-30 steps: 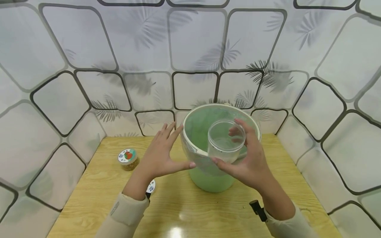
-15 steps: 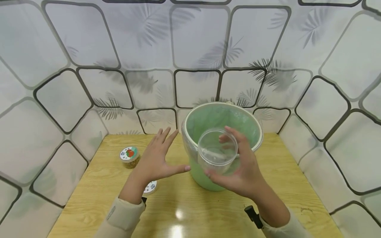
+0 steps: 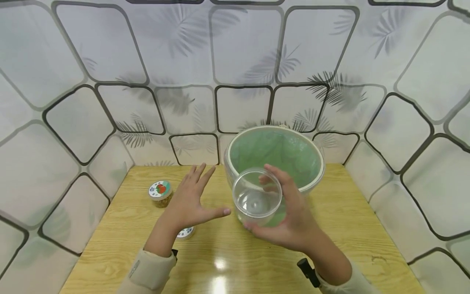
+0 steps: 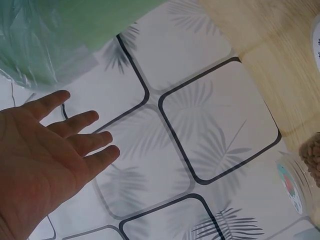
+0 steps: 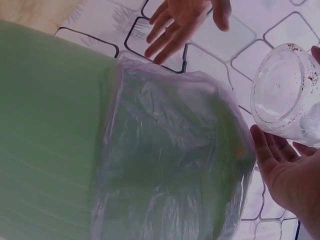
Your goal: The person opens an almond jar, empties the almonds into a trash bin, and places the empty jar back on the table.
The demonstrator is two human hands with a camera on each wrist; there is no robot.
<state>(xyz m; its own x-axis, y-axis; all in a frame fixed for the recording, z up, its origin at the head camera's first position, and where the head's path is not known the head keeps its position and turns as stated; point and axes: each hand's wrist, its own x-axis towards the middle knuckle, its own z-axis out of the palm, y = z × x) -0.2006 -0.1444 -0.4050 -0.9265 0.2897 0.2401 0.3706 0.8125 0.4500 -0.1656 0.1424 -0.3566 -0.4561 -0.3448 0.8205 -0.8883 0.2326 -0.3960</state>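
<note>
My right hand [image 3: 290,220] grips a clear plastic jar [image 3: 257,198] without a lid, its open mouth tilted toward the head camera. In the right wrist view, reddish-brown specks cling around the base of the jar [image 5: 280,85]. The jar is in front of the near rim of a green bin [image 3: 242,171] lined with a clear plastic bag [image 5: 160,130]. My left hand [image 3: 187,204] is held in the air left of the bin, fingers spread, holding nothing; the left wrist view shows its palm [image 4: 40,165].
At the left of the wooden table [image 3: 227,261] stands a lidded jar [image 3: 160,194] with a tomato picture on its lid and brown bits inside. A second round white lid [image 3: 186,232] shows partly behind my left wrist. Patterned wall covering [image 3: 242,110] encloses the back and sides.
My right hand has brought the jar from over the bin toward me, left and down, tipping its mouth toward the head camera. My left hand has drifted slightly left and down.
</note>
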